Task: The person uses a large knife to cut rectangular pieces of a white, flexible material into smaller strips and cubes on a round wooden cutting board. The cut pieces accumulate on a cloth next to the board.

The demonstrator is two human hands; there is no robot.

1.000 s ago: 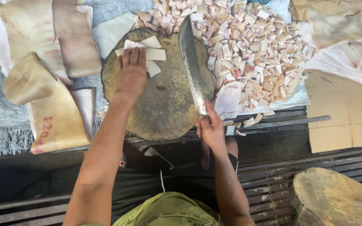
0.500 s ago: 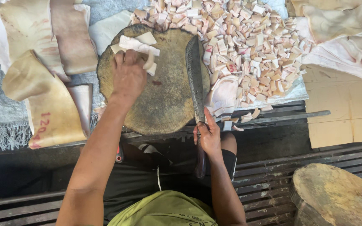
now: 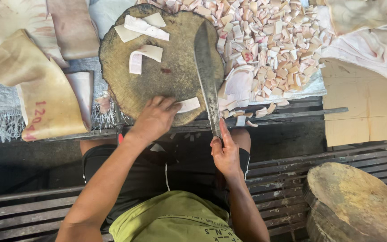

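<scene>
Cleaver [image 3: 206,71] | long dark blade, flat on block [image 3: 126,85] | seemingly gripped, right hand [image 3: 225,154]

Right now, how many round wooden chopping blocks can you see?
2: one chopping block on the table under the knife, another block at lower right, partly cut off by the frame.

Person wearing olive-green top [image 3: 175,222], dark printed lettering showing near lower hem edge (too small to make out). Black shorts [image 3: 157,168] covering thighs, thin white drawstring [image 3: 166,172] hanging down front. Small red patch showing at shorts edge on left thigh. Both forearms showing bare, no sleeves reaching them, no gloves. Left hand [image 3: 155,118] and right hand [image 3: 225,154] showing no rings or wristbands. Knees showing bare past shorts hem (partly shadowed under table edge).
</scene>
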